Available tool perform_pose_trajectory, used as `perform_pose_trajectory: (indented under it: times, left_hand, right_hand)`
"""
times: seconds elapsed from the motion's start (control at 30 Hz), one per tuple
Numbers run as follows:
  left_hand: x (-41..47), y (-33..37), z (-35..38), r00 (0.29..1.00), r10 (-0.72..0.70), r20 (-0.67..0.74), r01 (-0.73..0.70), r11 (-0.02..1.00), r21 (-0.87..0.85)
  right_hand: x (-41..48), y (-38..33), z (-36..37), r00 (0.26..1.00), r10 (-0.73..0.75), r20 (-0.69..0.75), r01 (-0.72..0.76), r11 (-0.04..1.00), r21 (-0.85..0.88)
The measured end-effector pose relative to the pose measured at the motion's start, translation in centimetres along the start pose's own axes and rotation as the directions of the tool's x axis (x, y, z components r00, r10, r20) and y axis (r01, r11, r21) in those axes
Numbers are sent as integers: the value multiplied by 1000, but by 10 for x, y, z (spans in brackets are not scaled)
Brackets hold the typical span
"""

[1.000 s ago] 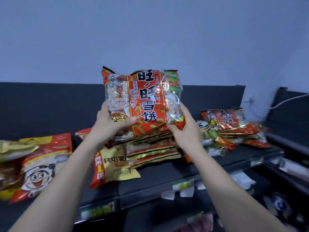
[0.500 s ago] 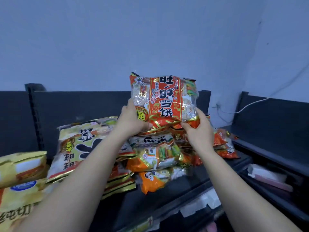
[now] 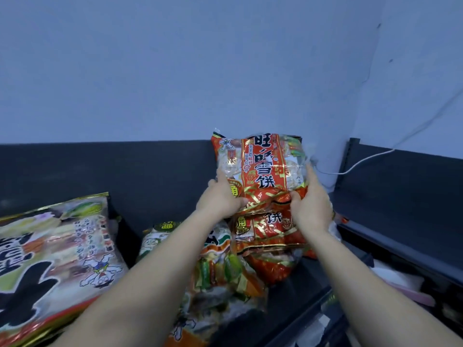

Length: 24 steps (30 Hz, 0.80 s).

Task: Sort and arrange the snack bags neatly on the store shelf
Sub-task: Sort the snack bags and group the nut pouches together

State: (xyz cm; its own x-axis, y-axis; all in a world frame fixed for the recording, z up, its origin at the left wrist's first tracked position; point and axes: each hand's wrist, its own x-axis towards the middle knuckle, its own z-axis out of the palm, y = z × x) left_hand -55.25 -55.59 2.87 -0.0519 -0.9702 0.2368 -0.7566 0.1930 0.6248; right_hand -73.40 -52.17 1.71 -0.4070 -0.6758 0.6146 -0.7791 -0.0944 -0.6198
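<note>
Two bare arms are reaching forward from the bottom of the view. Far to the left of the grip and closer to the person, a big bag with a cartoon kid on it is lying flat on the dark shelf. Below the grip, under the left arm, a messy pile of green and orange bags is lying on the shelf. Right under the grip, a stack of red bags is sitting.

The left hand is holding the red snack bag by its lower left corner, with the thumb curling over the front. The right hand is pinching the lower right side, thumb on the front and fingers going up the edge. The bag is standing upright between both hands, its front facing the person. Its bottom edge is very close to the red stack, but I cannot tell if they are touching.

Behind the grip, a dark back panel is running across. Above it, a pale blue wall is filling the top. To the right of the grip, a white cable is hanging along the wall.
</note>
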Motion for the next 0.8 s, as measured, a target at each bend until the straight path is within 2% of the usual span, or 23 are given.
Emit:
perform_pose_trajectory:
  times: [0.1,0.2,0.33,0.4,0.5,0.57,0.63,0.8]
  left_hand:
    - [5,-2,11,997,-57,61,49,990,129]
    - [5,-2,16,983,-117,142,81,968,236]
    - [4,5,12,959,-187,214,104,932,346]
    - [1,7,10,949,-220,224,136,932,336]
    - [-3,3,12,957,-232,173,184,949,258]
    - [-7,-1,16,971,-215,102,184,951,247]
    - [-14,-2,18,982,-186,30,171,946,277]
    - [-38,4,5,989,-125,-84,149,904,402]
  right_hand:
    - [13,11,7,988,-37,147,63,982,-177]
    - [27,14,5,936,15,352,100,946,-308]
    - [44,19,3,853,45,520,128,947,-293]
    - [48,20,7,813,58,579,147,943,-300]
    - [45,25,16,815,54,578,147,944,-295]
    - [39,30,20,860,-38,509,187,951,-245]
    - [31,31,20,882,-166,442,286,933,-220]
    - [15,16,16,849,-374,372,455,876,-158]
